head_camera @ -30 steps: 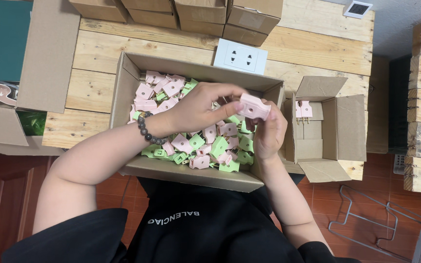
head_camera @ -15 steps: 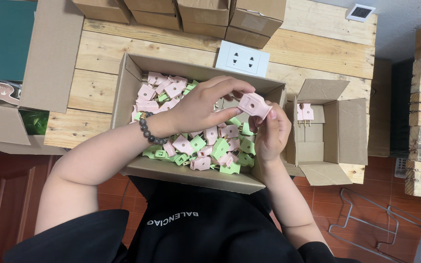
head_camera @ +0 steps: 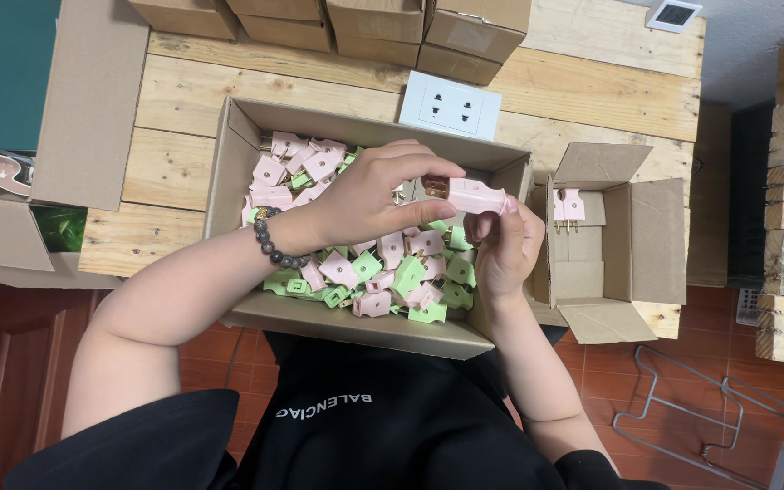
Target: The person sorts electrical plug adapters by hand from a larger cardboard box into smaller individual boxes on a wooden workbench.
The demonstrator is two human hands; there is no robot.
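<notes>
A pink plug (head_camera: 472, 194) with metal prongs is held above a big open cardboard box (head_camera: 238, 154) filled with several pink and green plugs (head_camera: 383, 268). My left hand (head_camera: 369, 195), with a dark bead bracelet on the wrist, pinches the plug's prong end between thumb and fingers. My right hand (head_camera: 501, 245) grips the plug's other end from below. Both hands hover over the right half of the box.
A smaller open cardboard box (head_camera: 632, 240) to the right holds a pink plug (head_camera: 571, 205). A white wall socket plate (head_camera: 450, 105) lies on the wooden pallet table (head_camera: 174, 154) behind. Closed cartons (head_camera: 383, 23) line the far edge. An open box (head_camera: 11, 227) stands at the left.
The pink plug has been turned from tilted to lying sideways between both hands, with the left fingers now closing on its prong end.
</notes>
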